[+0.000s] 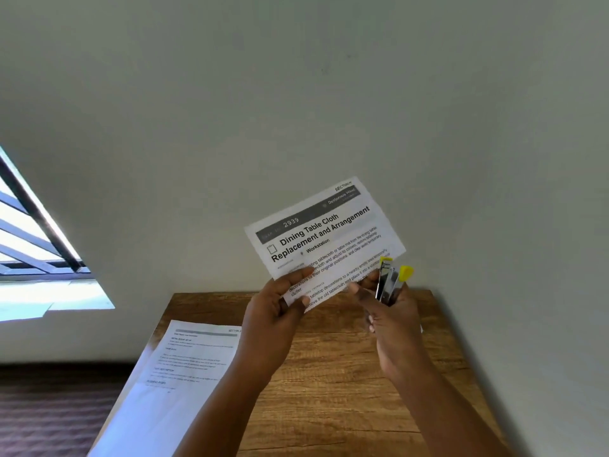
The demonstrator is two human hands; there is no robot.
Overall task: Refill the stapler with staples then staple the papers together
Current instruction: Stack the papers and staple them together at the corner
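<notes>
- Above the desk [346, 374], we hold the papers [324, 239] up in the air with our left hand [275, 311], thumb pinched over the lower left edge, fingers curled behind.
- Our right hand [392, 321] is wrapped round the stapler [389, 282], whose yellow-tipped halves stand apart at the sheet's lower right edge; a fingertip of that hand also touches the sheet.
- We judge the stapler could bite skewed or miss a sheet, because the stack hangs unsupported and tilted.
- With the halves spread like this, the staple strip could slide out, or the arm could snap onto our fingertip beside it.
- Another printed sheet [184, 367] lies on the desk's left edge, overhanging; it may be left out of the stack or slip off.
- We cannot tell whether staples are loaded: the channel is too small and blurred.
- How many sheets we hold is hidden, as is the stapler's base inside our palm.
- The desk's near end is cut off.
</notes>
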